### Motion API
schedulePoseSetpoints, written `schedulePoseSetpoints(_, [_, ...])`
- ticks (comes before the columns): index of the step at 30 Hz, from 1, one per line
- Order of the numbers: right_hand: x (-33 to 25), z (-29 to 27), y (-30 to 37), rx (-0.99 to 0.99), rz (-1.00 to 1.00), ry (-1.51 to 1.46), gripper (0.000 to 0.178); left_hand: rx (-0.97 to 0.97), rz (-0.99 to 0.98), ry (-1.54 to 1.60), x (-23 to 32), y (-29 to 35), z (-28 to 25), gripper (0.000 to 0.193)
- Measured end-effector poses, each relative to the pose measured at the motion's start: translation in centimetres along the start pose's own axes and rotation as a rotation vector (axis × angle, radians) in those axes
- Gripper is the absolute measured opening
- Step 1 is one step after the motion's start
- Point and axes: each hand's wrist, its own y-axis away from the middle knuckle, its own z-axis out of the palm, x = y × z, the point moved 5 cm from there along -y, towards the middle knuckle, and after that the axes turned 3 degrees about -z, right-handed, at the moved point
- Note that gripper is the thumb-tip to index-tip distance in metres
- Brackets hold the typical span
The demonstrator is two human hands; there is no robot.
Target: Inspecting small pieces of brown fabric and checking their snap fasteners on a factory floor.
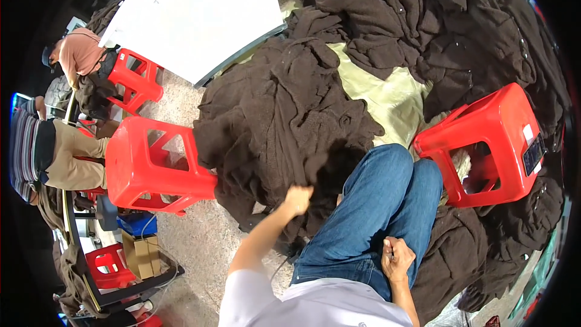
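Observation:
A heap of dark brown fleecy garments lies on the floor in front of my knees. My left hand is closed at the near edge of this heap, pinching the brown cloth. Resting on my jeans-covered lap, my right hand has its fingers curled round something small and dark. Most of that thing is hidden inside the fist, so its kind does not show.
Red plastic stools stand at the left and right, the right one carrying a phone. A large white tabletop is ahead. More brown garments lie over pale yellow sheeting. Two people sit at the left.

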Motion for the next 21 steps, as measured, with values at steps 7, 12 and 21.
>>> schedulePoseSetpoints(7, [-0.7,0.3,-0.3,-0.023,-0.012,-0.043,0.009,-0.923,-0.006,0.285,-1.3,14.4,13.3,0.032])
schedulePoseSetpoints(12, [-1.2,0.4,-0.7,-0.042,-0.014,-0.024,0.011,0.048,0.043,0.570,-6.2,1.2,0.0,0.019])
schedulePoseSetpoints(21, [-0.5,0.8,-0.8,-0.081,0.045,0.030,0.011,0.621,-0.786,0.438,-5.2,-15.4,-12.8,0.065])
